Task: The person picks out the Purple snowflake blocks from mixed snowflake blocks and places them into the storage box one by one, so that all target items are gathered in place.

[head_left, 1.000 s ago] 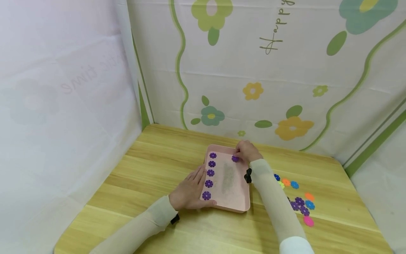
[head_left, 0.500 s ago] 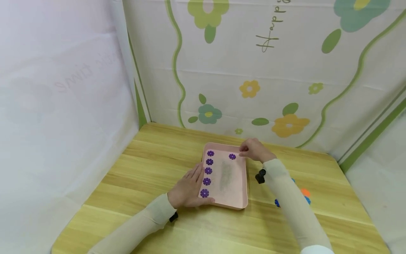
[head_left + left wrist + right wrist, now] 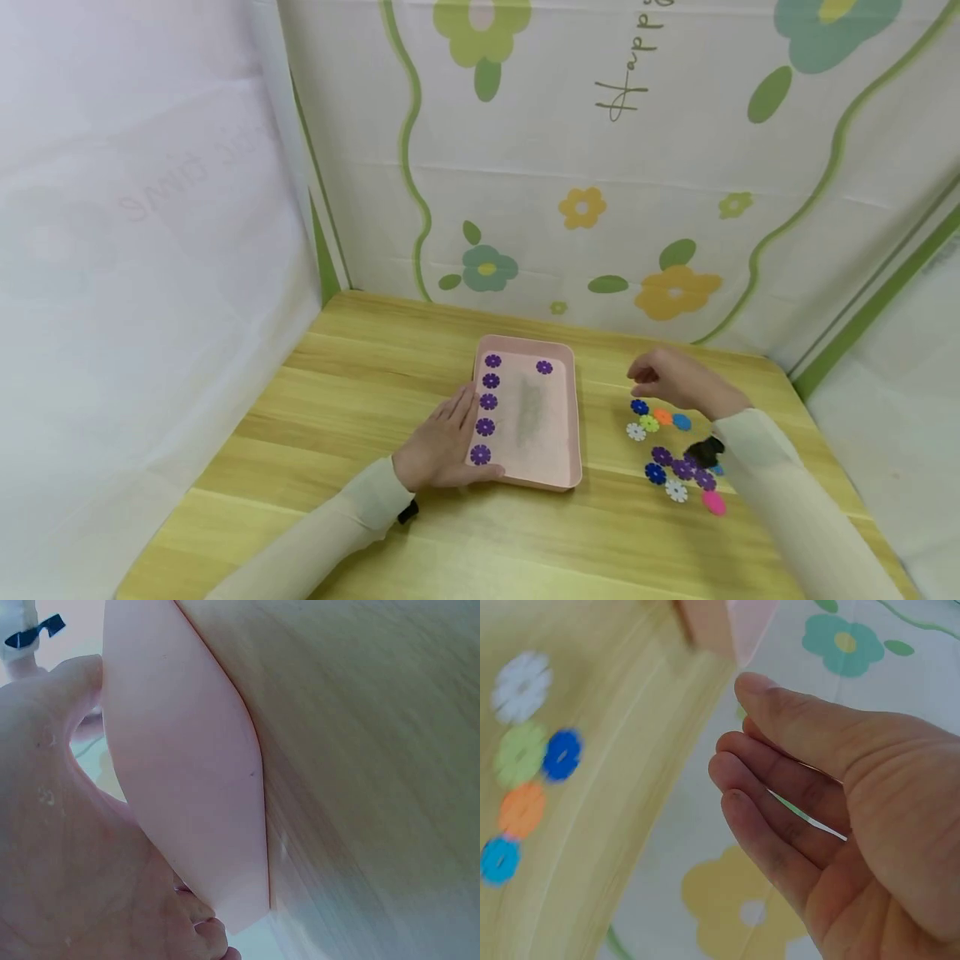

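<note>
A shallow pink tray lies on the wooden table in the head view. Down its left side runs a column of several purple notched plastic discs, and a single purple disc lies at its upper right. My left hand rests against the tray's near left corner, fingers straight along the left rim, thumb along the front one. In the left wrist view, the hand presses on the tray's pink outer wall. To the right of the tray, my right hand hovers with loosely bent fingers and nothing in them.
Below the right hand lie loose discs: dark blue, yellow-green, orange, white and pink. A purple cluster sits nearer, partly behind the right wrist. A flower-printed cloth hangs behind the table.
My right hand has let go of the purple disc at the tray's upper right and moved right, out over the loose discs. My left hand has stayed on the tray's corner.
</note>
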Available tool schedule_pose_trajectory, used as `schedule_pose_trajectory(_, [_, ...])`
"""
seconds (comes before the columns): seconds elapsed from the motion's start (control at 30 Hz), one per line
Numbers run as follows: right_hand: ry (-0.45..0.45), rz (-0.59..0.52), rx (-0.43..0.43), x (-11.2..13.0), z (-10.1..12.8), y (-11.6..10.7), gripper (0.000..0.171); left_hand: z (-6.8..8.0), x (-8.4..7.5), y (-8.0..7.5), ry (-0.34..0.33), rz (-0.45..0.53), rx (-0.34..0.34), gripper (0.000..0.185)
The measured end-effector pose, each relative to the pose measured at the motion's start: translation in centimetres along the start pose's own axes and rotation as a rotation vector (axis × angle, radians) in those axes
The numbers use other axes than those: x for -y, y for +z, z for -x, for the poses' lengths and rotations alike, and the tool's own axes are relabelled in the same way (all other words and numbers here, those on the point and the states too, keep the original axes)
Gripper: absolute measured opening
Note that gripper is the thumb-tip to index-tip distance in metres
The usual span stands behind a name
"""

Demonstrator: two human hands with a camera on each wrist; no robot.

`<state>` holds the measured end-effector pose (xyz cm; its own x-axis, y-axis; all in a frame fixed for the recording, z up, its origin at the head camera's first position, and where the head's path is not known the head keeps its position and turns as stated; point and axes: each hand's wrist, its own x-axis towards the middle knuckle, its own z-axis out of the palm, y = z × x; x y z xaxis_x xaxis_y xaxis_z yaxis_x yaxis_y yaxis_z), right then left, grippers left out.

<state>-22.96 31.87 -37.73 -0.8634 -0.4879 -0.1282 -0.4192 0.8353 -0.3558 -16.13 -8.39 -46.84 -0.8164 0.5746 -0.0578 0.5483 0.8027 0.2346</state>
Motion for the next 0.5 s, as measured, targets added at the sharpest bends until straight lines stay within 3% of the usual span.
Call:
schedule_pose_trajectory(0.2, [0.003,0.038,0.024,-2.2,4.0,0.4,0.023,0.0,0.1,-0.1,0.004,0.005,-0.007,0.123])
schedule_pose_trajectory(0.5, [0.054,0.059,0.022,-5.7,8.2,3.9,0.029,0.1,0.0,-0.1,0.007,0.003,-0.002,0.122])
